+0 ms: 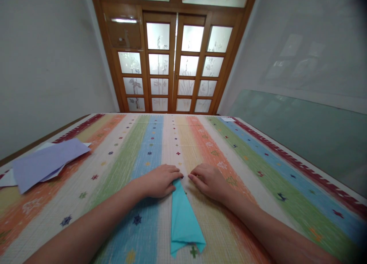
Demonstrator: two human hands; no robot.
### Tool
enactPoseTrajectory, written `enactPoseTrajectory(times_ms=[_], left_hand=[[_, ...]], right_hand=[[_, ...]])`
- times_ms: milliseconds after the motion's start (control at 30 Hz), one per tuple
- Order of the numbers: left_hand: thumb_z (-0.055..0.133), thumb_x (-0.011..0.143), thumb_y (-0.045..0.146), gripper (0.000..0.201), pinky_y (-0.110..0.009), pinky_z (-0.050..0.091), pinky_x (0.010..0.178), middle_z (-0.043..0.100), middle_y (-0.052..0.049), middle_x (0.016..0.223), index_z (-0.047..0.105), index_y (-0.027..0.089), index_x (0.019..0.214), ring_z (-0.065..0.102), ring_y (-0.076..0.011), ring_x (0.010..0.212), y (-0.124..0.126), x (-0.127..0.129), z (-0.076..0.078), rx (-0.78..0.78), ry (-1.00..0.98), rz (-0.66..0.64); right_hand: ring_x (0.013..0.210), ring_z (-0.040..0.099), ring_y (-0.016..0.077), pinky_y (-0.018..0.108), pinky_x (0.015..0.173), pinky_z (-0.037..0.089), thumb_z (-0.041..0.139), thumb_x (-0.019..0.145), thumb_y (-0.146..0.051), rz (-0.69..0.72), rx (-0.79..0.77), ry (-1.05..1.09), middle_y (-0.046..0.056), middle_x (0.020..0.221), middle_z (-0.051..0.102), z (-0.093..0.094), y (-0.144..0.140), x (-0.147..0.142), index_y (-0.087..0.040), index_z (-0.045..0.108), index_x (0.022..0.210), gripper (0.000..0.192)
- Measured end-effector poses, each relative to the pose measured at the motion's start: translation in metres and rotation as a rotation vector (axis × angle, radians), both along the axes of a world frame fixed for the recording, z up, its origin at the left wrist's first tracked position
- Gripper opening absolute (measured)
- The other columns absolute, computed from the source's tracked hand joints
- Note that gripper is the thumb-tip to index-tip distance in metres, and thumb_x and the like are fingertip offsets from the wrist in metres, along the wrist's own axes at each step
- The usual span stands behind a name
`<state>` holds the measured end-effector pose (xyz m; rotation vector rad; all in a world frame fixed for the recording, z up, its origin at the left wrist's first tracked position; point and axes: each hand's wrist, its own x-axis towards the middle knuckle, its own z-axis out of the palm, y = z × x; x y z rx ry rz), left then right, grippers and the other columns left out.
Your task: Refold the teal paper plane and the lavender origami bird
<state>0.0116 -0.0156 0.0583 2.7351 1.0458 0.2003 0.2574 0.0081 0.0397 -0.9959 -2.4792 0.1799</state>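
Note:
A folded turquoise sheet of paper lies on the striped tablecloth in front of me, narrow at its far end and wider near me, with two points at its near edge. My left hand pinches the narrow far tip between thumb and fingers. Just to the right of that tip is my right hand, its thumb and fingers curled together and apart from the paper. Whether anything is between those right fingertips is too small to tell.
Several loose sheets, a lilac paper on top, lie at the left of the striped tablecloth. A small white slip rests at the far right edge. Beyond the table stand wooden doors with glass panes; walls flank both sides.

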Motion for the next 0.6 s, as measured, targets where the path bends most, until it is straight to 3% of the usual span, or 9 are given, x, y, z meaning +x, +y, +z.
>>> enactPoseTrajectory(times_ms=[100,267,433,600], left_hand=[[0.059,0.087,0.032,0.047,-0.038,0.035,0.105,0.06,-0.01,0.128,0.053,0.022,0.132,0.052,-0.0247,0.12,0.001,-0.003,0.002,0.017,0.02,0.011],[0.066,0.081,0.044,0.035,-0.039,0.043,0.086,0.067,-0.009,0.099,0.066,0.022,0.107,0.059,-0.0282,0.099,0.005,-0.007,0.003,0.109,0.103,0.159],[0.065,0.08,0.043,0.026,-0.031,0.041,0.067,0.069,-0.007,0.091,0.067,0.022,0.095,0.062,-0.0243,0.085,0.009,-0.009,-0.002,0.029,0.104,0.219],[0.062,0.081,0.036,0.017,-0.028,0.037,0.061,0.07,-0.004,0.082,0.068,0.022,0.088,0.06,-0.0192,0.072,0.001,0.005,-0.008,-0.069,-0.005,0.26]], right_hand=[[0.077,0.06,0.0173,0.029,0.069,0.039,0.05,0.097,-0.038,-0.017,-0.021,-0.033,0.005,0.079,0.069,0.004,-0.001,0.0,-0.019,0.071,0.087,0.029],[0.078,0.062,0.0172,0.028,0.068,0.04,0.05,0.097,-0.036,-0.097,-0.051,-0.03,0.005,0.083,0.071,0.016,0.001,0.007,-0.02,0.071,0.087,0.029],[0.084,0.063,0.0181,0.029,0.073,0.044,0.048,0.097,-0.036,-0.148,-0.111,0.015,0.005,0.092,0.072,0.026,0.009,0.018,-0.021,0.07,0.094,0.027],[0.096,0.062,0.0208,0.032,0.083,0.042,0.054,0.094,-0.035,-0.004,-0.032,-0.083,0.007,0.103,0.07,0.032,-0.003,0.011,-0.022,0.068,0.108,0.024]])
